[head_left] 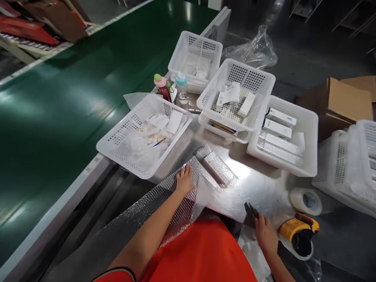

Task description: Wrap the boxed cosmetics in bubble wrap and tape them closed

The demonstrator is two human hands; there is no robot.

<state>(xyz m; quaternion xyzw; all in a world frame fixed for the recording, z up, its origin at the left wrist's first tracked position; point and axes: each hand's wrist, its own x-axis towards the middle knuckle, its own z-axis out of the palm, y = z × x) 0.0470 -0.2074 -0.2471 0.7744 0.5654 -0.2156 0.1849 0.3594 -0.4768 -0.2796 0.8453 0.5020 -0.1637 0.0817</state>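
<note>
My left hand (185, 181) presses its curled fingers on a clear sheet of bubble wrap (164, 199), which trails down to the left past my forearm. Just beyond those fingers, a slim long box (213, 168) lies on the metal table under or within the wrap. My right hand (266, 233) is closed around a small black tool (252, 211), pointing away from me over the table's near edge. It looks like scissors, though its exact shape is too dark to make out.
A white basket (129, 164) with plastic bags stands left, beside the green conveyor belt (73, 105). White baskets (202, 102) with small boxes stand behind and right. Two bottles (182, 94) sit at the back. A tape roll (305, 201) and yellow tape dispenser (289, 228) lie right.
</note>
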